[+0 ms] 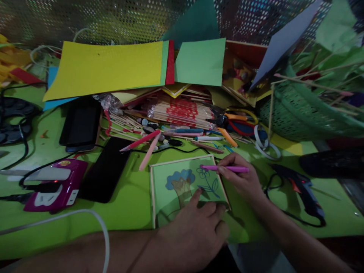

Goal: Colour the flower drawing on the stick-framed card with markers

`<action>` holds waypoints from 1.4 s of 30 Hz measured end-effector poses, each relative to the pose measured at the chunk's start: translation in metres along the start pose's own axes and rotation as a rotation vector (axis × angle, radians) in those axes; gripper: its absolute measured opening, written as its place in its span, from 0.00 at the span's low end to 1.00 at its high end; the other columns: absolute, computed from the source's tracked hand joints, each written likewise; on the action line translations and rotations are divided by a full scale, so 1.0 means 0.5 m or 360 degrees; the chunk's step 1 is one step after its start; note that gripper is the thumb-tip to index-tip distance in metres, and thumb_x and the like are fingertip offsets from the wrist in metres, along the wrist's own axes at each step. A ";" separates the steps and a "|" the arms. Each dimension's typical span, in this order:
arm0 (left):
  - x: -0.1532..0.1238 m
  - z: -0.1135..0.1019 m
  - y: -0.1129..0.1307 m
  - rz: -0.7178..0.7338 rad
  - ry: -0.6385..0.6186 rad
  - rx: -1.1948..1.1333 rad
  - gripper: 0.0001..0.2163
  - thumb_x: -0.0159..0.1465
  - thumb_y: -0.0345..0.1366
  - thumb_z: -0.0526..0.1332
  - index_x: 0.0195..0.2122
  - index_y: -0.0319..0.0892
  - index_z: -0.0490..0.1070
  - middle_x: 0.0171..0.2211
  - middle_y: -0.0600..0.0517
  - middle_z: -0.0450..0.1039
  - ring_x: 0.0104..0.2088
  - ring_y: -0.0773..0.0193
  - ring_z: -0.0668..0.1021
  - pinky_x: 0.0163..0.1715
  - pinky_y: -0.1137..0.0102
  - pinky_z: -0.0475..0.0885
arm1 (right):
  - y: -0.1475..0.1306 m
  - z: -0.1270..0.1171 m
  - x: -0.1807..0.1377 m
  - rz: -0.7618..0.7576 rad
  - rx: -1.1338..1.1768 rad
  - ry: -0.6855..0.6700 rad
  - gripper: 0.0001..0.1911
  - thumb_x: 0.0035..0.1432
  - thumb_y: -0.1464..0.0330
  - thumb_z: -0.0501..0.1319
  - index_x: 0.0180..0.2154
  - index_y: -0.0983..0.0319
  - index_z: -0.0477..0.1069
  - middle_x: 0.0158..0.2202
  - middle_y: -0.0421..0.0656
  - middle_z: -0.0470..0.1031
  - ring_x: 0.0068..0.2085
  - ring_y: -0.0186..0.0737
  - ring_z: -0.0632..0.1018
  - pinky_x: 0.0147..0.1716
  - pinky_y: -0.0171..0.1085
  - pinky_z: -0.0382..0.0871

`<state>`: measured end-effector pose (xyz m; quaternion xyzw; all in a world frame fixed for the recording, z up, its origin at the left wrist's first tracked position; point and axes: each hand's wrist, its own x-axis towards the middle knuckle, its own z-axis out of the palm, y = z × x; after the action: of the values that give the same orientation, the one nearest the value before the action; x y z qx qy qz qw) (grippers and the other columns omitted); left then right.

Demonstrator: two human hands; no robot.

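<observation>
Your right hand (241,176), right of the frame's centre, grips a pink pen (224,168) between thumb and fingers; the pen lies nearly level, its tip pointing left over the flower drawn on the green card (170,189). Your left hand (196,231), low in the middle of the frame, lies flat and loose on the card's lower edge, grasping nothing, forefinger stretched toward the drawn tree. The card sits at the centre of the green table (127,204), edged by a pale frame. Just left of it lies a black phone (106,170), and farther left a purple device (57,185). Right of your right hand lies a glue gun (301,187). Above the card, loose pencils and a bundle of sticks (179,112) lie under yellow paper (108,66).
</observation>
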<state>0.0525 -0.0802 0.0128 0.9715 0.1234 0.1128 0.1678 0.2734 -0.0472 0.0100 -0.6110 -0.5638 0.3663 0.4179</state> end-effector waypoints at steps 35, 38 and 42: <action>0.000 0.003 -0.001 0.0006 0.0018 -0.0017 0.12 0.76 0.36 0.51 0.47 0.41 0.74 0.58 0.45 0.75 0.56 0.55 0.75 0.65 0.47 0.58 | 0.001 -0.001 0.000 0.0032 -0.0064 0.0060 0.08 0.56 0.63 0.68 0.31 0.58 0.73 0.26 0.39 0.74 0.27 0.39 0.73 0.27 0.37 0.66; -0.001 0.007 0.000 -0.0002 0.0025 -0.0020 0.12 0.76 0.36 0.51 0.47 0.41 0.74 0.59 0.45 0.75 0.56 0.55 0.75 0.66 0.46 0.57 | 0.003 -0.001 0.000 0.0026 -0.0031 0.0053 0.07 0.56 0.63 0.68 0.31 0.58 0.73 0.26 0.39 0.73 0.27 0.38 0.72 0.27 0.37 0.65; -0.001 0.009 0.001 -0.0013 0.0027 -0.0035 0.12 0.76 0.36 0.51 0.46 0.41 0.74 0.58 0.45 0.75 0.56 0.56 0.75 0.66 0.48 0.59 | 0.004 -0.002 0.000 0.0029 -0.0027 0.0064 0.07 0.57 0.63 0.68 0.31 0.58 0.73 0.26 0.39 0.73 0.27 0.39 0.72 0.27 0.38 0.64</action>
<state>0.0535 -0.0821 0.0089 0.9681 0.1277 0.1218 0.1779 0.2749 -0.0476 0.0083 -0.6270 -0.5528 0.3529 0.4205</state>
